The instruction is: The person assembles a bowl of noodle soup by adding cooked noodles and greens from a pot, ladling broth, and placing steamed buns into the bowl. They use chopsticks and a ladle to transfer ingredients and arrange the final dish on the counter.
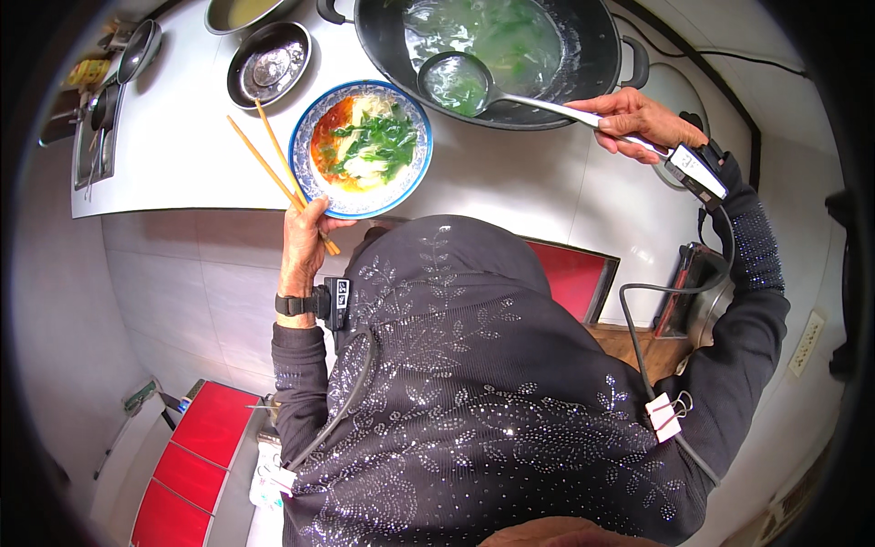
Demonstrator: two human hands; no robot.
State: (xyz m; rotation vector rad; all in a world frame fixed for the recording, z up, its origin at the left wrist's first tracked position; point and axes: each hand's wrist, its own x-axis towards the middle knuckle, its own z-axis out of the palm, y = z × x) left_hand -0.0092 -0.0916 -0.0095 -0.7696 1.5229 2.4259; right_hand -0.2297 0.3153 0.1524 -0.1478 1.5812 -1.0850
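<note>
My left hand [305,236] holds the rim of a blue-and-white patterned bowl [415,188] and also grips a pair of wooden chopsticks [268,167] that point up and left beside it. Noodles, leafy greens [383,140] and reddish broth fill the bowl. My right hand [632,126] is closed around the metal handle of a ladle [454,83]. The ladle's bowl, with broth and greens in it, is over the near side of a large dark wok [588,48], which contains cloudy broth and greens. Whether the ladle touches the wok I cannot tell.
An oval dark dish [301,78] stands left of the wok on the white countertop [178,157], with a metal bowl [217,22] of yellowish liquid behind it. A sink [102,164] is at the far left. A round lid [673,89] lies at the right, near a black cable.
</note>
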